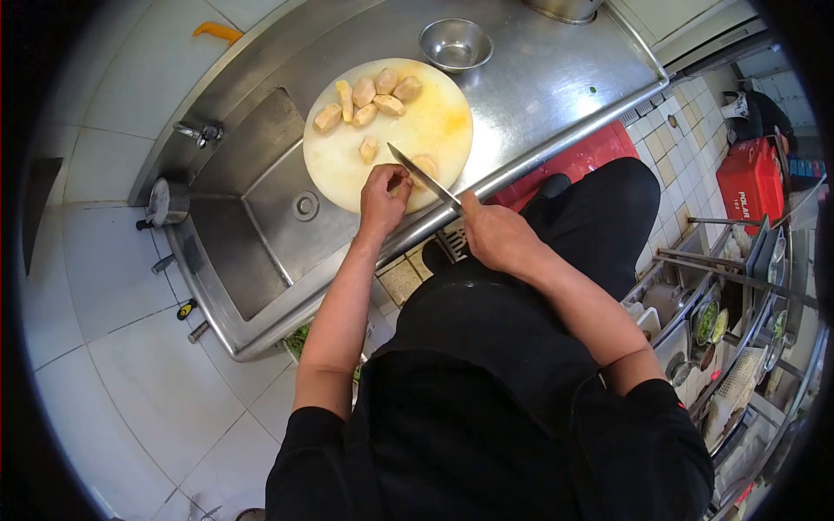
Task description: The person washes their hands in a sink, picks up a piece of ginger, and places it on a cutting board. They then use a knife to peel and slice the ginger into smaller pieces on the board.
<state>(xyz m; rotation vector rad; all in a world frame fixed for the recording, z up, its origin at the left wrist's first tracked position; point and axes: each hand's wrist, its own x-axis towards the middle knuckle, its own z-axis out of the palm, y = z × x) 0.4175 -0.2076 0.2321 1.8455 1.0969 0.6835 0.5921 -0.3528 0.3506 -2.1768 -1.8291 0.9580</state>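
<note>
My right hand (499, 230) grips a kitchen knife (423, 177), its blade pointing up and left over the round white cutting board (452, 95). Under and beside the blade lies a pale peeled root-vegetable piece (426, 165). My left hand (385, 201) is at the board's near edge, left of the blade, with its fingers curled and pinched together. What sits in that pinch, if anything, is hidden. Several peeled chunks (363, 92) are grouped on the far left of the board, and a smaller chunk (368, 149) lies nearer the knife.
The board partly overhangs a steel sink (228, 252) on the left, below a tap (200, 133). A metal bowl (456, 45) stands behind the board on the steel counter (539, 95). At the right are a red cooler box (749, 187) and a rack (725, 260) of containers.
</note>
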